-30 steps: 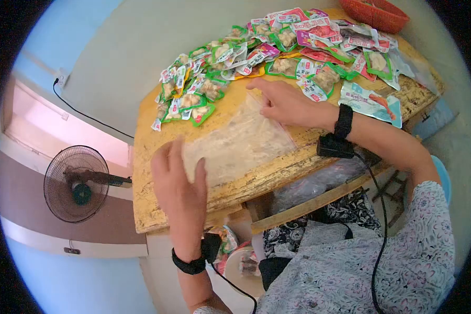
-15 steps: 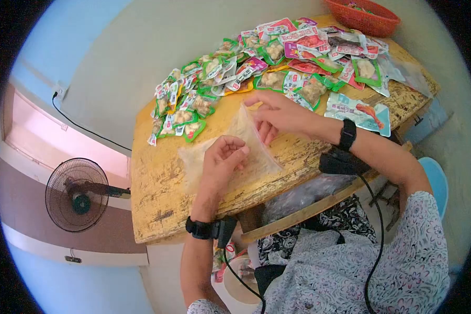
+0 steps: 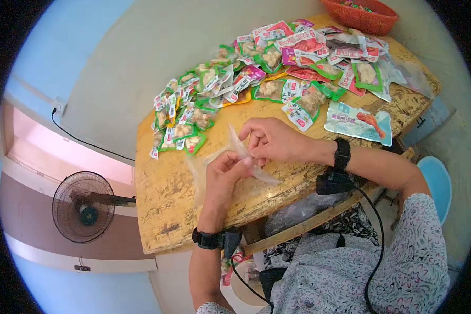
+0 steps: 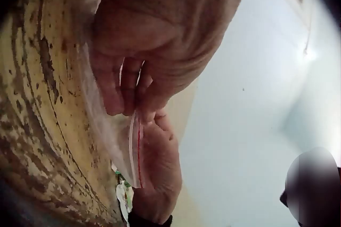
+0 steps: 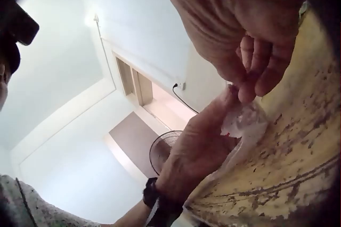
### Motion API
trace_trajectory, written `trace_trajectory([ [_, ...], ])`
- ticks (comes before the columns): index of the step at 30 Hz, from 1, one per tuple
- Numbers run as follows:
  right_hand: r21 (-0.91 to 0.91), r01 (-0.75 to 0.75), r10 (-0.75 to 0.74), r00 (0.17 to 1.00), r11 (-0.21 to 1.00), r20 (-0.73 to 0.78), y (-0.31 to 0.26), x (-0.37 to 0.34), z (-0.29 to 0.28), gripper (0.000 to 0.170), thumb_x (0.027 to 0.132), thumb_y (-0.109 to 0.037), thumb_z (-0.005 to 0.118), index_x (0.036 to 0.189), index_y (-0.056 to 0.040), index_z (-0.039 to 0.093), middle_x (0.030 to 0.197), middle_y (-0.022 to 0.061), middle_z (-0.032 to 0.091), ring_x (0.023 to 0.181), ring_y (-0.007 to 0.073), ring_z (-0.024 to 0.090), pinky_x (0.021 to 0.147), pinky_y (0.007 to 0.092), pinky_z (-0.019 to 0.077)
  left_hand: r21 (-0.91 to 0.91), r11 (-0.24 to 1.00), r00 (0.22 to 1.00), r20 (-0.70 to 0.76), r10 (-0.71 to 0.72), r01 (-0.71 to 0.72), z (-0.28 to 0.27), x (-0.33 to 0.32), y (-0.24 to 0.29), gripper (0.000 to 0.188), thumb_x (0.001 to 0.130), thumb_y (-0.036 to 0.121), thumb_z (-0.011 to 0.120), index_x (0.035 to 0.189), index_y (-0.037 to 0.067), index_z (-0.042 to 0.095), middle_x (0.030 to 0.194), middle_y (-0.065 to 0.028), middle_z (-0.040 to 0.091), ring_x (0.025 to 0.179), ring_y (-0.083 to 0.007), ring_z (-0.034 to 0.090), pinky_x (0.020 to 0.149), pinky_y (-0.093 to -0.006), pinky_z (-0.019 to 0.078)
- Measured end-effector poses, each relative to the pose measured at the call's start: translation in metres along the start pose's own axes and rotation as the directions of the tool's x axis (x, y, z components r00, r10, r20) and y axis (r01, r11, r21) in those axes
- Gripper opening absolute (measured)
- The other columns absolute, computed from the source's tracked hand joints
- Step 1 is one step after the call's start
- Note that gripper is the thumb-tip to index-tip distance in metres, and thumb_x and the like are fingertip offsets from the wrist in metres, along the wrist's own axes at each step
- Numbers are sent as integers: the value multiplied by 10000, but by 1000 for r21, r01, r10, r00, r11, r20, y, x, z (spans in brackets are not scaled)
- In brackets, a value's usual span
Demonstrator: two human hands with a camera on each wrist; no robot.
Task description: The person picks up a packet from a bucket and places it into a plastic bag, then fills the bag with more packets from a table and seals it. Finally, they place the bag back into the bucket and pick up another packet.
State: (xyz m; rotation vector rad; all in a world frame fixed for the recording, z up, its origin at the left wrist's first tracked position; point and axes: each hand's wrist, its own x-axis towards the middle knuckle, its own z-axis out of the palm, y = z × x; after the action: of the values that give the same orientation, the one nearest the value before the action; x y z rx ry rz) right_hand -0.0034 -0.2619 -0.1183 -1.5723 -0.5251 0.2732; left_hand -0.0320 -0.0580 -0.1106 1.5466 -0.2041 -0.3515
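Both hands meet at the edge of a clear plastic zip bag [image 3: 237,142] over the front half of the table. My left hand [image 3: 224,175] pinches this edge between thumb and fingers. Right beside it, my right hand [image 3: 277,140] pinches the same edge, its fingertips close to the left thumb. In the left wrist view, the zip bag [image 4: 114,144] has a red line along its mouth, which stands up off the tabletop. Its body spreads flat to the left, partly hidden by the left hand. Crumpled film shows below the fingertips in the right wrist view.
A heap of sealed snack packets [image 3: 269,89] covers the back of the worn yellow table [image 3: 167,209]. One light-blue packet [image 3: 358,123] lies near the right hand. A red basket [image 3: 363,18] stands at the far right corner. An open drawer [image 3: 298,209] holds plastic bags; a fan [image 3: 83,206] is at left.
The left hand has come right from beside the bag and now pinches its edge. The right hand has drawn down and nearer to the left one, and the bag's mouth edge has risen.
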Motion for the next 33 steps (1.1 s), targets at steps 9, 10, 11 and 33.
trace_trajectory([
  [9, -188, -28, 3, 991, 982, -132, -8, -12, -10, 341, 848, 15, 618, 1173, 35, 515, 820, 85, 633, 618, 134, 625, 548, 263, 507, -39, 999, 999, -34, 31, -32, -5, -1, -7, 97, 958, 116, 648, 974, 21, 658, 925, -52, 701, 837, -124, 658, 798, -290, 552],
  [10, -251, -25, -16, 987, 968, -158, -6, -13, -12, 337, 847, 12, 618, 1169, 25, 523, 818, 79, 632, 620, 130, 621, 541, 268, 498, -75, 997, 999, -39, 30, -33, -7, 0, -9, 98, 961, 120, 645, 973, 24, 659, 924, -47, 698, 841, -120, 653, 800, -288, 548],
  [11, -314, -22, -37, 982, 949, -183, -5, -15, -14, 332, 845, 9, 619, 1165, 15, 530, 815, 73, 631, 622, 126, 618, 534, 272, 489, -112, 993, 999, -45, 30, -35, -9, 0, -9, 98, 963, 124, 642, 972, 27, 659, 923, -41, 696, 845, -116, 649, 802, -286, 544],
  [33, -797, 446, -348, 883, 408, 316, -15, -32, -10, 219, 889, -290, 608, 759, -115, 621, 841, 56, 583, 799, 270, 592, 631, 431, 497, -130, 991, 991, -122, -51, 35, -6, -7, -2, 36, 942, 50, 610, 963, 25, 594, 897, -62, 652, 817, -153, 632, 783, -308, 533],
])
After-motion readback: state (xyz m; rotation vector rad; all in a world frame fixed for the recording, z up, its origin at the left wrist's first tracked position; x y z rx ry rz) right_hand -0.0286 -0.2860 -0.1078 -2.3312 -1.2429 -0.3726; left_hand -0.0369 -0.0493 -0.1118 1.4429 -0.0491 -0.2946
